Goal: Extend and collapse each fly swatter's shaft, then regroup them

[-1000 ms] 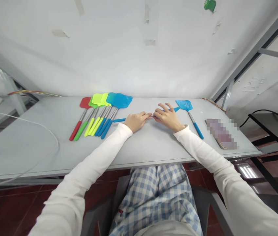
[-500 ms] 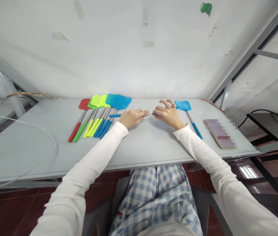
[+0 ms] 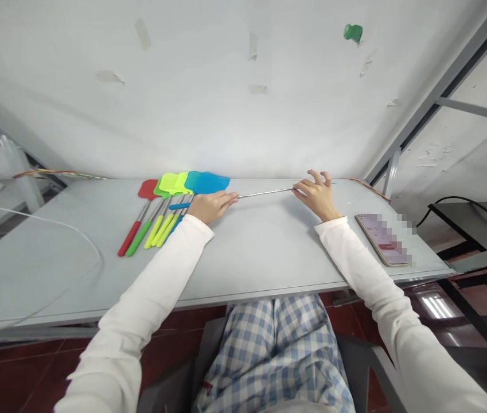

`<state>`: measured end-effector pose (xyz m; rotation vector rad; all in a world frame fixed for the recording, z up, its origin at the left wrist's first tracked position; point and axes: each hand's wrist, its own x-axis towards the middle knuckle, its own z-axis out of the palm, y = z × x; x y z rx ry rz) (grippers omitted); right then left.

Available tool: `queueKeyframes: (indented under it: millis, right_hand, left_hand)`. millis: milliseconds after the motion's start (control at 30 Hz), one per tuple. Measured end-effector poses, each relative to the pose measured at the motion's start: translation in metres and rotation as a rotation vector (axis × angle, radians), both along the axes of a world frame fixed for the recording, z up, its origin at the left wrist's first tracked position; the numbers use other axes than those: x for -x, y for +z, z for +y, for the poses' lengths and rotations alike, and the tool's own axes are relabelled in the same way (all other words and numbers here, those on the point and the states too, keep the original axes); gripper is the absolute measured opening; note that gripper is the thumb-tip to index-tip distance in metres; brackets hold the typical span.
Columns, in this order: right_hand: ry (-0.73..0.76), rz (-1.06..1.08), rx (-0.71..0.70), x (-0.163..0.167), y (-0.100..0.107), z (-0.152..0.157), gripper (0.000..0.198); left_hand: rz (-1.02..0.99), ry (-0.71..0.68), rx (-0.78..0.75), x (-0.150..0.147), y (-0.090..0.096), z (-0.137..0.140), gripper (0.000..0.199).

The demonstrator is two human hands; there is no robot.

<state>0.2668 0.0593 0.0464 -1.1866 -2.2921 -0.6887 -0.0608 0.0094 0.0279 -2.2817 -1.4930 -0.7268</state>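
Note:
A fly swatter with a thin telescopic metal rod point(image 3: 264, 193) stretches between my hands, held level just above the table. My left hand point(image 3: 211, 207) is closed around its near part, and the blue handle point(image 3: 178, 206) sticks out to the left. My right hand point(image 3: 317, 195) pinches the rod's far end between thumb and fingers, with other fingers raised; the swatter's head is hidden behind this hand. Left of my left hand lies a row of several fly swatters: red point(image 3: 147, 189), green point(image 3: 139, 238), yellow point(image 3: 169, 183) and blue point(image 3: 211, 183), their heads toward the wall.
A phone point(image 3: 383, 238), partly blurred out, lies at the right of the grey table point(image 3: 260, 258). A white cable point(image 3: 75, 229) loops over the left side. Behind is a white wall point(image 3: 226, 126), with metal frame bars point(image 3: 436, 103) at the right.
My hands have moved apart, left hand leftward and right hand rightward, and much more of the metal rod shows. The blue swatter lying at the right is now covered by my right hand and sleeve.

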Motion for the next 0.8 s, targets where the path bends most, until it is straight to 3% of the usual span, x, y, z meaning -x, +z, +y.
queueKeyframes:
  millis: [233,400,633,800]
  right_hand:
    - [0.145,-0.177,0.087,0.041,-0.007,-0.028,0.031]
    - [0.199,-0.25,0.17,0.046,-0.008,-0.042,0.027]
    - [0.253,-0.26,0.212,0.055,-0.012,-0.047,0.029]
    - [0.156,-0.248,0.369,0.059,-0.014,-0.041,0.04]
  left_hand:
    - [-0.014,-0.085,-0.074,-0.04,-0.003,-0.013,0.041]
    - [0.009,-0.164,-0.073,-0.056,-0.004,-0.023,0.037]
    - [0.154,0.005,0.015,-0.07,-0.009,-0.027,0.037]
    - [0.204,0.057,0.101,-0.069,-0.014,-0.022,0.039]
